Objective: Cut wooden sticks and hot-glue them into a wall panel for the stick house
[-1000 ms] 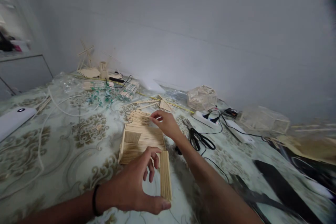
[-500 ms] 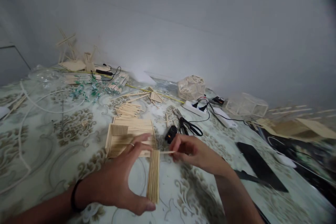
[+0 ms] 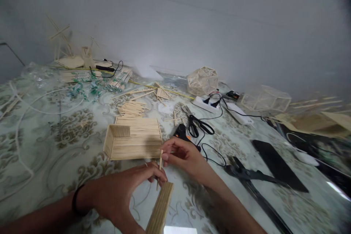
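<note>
My left hand is curved around a narrow panel of glued wooden sticks, fingers at its far end and thumb low by its near end. The near end runs out of the picture. My right hand pinches a short thin wooden stick upright, its lower part beside my left fingertips. Just beyond my hands lies a stick-built tray with a raised corner at its left. A black glue gun lies right behind my right hand.
Loose sticks are piled behind the tray. Scissors, a power strip, pliers-like cutters and a black phone-like slab lie to the right. Geometric stick frames stand by the wall. A white cable loops at left.
The short stick has turned from lying sideways at the panel's far end to upright, and my right hand has moved left with it. The panel has come nearer and tilted.
</note>
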The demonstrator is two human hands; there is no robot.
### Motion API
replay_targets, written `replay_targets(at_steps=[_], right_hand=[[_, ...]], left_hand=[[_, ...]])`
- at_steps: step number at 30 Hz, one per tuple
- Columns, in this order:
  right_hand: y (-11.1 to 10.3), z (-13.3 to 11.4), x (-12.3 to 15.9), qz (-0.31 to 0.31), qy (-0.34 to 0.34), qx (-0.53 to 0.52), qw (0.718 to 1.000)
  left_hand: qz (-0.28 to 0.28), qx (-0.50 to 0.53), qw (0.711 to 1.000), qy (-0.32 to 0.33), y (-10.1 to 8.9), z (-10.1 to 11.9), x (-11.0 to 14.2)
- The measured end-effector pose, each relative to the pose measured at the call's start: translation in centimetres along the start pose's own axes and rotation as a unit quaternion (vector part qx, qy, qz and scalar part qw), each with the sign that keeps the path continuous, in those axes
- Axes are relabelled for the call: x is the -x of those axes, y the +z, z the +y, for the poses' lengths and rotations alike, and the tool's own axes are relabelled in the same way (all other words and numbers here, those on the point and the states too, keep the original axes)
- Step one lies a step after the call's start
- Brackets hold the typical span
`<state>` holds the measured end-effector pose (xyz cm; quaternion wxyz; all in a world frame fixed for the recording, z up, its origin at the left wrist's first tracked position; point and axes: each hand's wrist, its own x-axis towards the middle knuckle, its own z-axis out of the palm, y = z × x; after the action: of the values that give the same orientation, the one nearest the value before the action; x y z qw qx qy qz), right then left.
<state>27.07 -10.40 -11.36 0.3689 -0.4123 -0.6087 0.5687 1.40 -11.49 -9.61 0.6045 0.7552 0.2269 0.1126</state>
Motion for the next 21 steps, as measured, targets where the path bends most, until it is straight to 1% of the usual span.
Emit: replay_targets(at_steps=[3, 5, 6, 8, 10, 12, 15, 18, 21], right_hand=[[0.9, 0.4, -0.1, 0.015, -0.027, 0.013, 0.999], [0.5, 0.1, 0.1, 0.013, -0.063, 0.033, 0.997], [0.2, -0.2, 0.2, -0.001, -0.088, 0.05, 0.995], [-0.8, -1.0, 0.6, -0.064, -0.133, 0.093, 0.985], [-1.6, -1.5, 1.1, -0.132, -0.141, 0.131, 0.972], [-1.8, -1.7, 1.4, -0.151, -0.139, 0.154, 0.967], [-1.0, -1.3, 1.6, -0.116, -0.156, 0.162, 0.967], [-0.1, -0.9, 1.6, -0.087, -0.17, 0.152, 0.97], [0.2, -0.9, 1.6, -0.075, -0.172, 0.151, 0.971]], left_hand=[[-0.007, 0.007, 1.0, -0.006, 0.0, -0.1, 0.1], [-0.011, 0.01, 1.0, -0.009, -0.2, 0.0, 0.3], [-0.013, 0.015, 1.0, -0.01, -0.4, 0.0, 0.4], [-0.007, 0.045, 0.999, 0.003, -0.7, 0.2, 0.6], [0.009, 0.097, 0.995, 0.034, -0.8, 0.3, 0.8], [0.02, 0.152, 0.986, 0.069, -0.8, 0.3, 1.0], [0.028, 0.193, 0.977, 0.086, -0.5, -0.2, 1.1], [0.034, 0.188, 0.979, 0.076, -0.2, -0.7, 1.0], [0.022, 0.184, 0.979, 0.087, -0.4, -0.4, 0.9]])
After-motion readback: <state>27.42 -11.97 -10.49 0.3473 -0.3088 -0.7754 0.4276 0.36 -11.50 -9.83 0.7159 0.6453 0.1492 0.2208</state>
